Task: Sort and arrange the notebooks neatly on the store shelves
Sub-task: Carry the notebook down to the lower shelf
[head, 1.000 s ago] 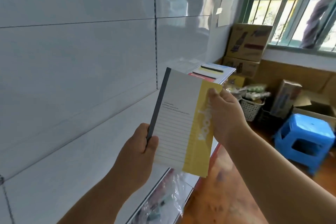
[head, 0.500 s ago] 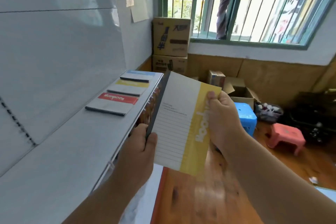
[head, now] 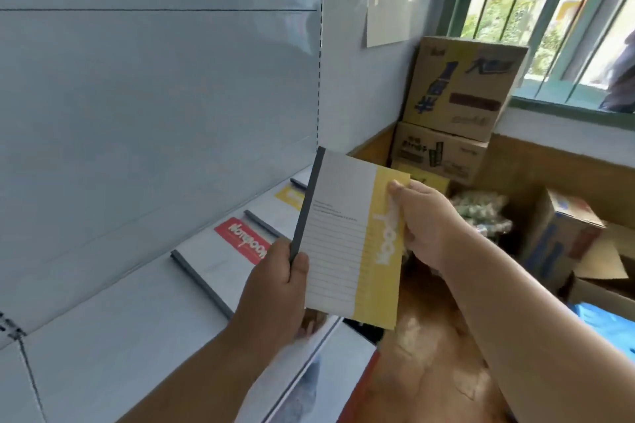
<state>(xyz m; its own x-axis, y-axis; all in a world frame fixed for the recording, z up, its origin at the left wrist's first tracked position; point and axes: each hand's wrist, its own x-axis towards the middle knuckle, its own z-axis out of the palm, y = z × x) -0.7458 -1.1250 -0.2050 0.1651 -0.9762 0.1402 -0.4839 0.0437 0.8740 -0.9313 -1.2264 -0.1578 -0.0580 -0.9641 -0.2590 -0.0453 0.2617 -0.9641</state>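
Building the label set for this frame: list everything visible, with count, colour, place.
held notebook: 1, white with yellow band and grey spine, upright between both hands
red notebook: 1, white with red band, flat on shelf
yellow notebook: 1, yellow band, flat on shelf, farther back, partly hidden
shelf: 1, white, left
cardboard boxes: 2 stacked, brown, corner under window; more on the floor, right
paper sheet: 1, pale, on wall
window: 1, green frame, bars, top right
blue item: 1, right edge, cannot identify
left hand: grips spine edge
right hand: fingers pinch yellow edge
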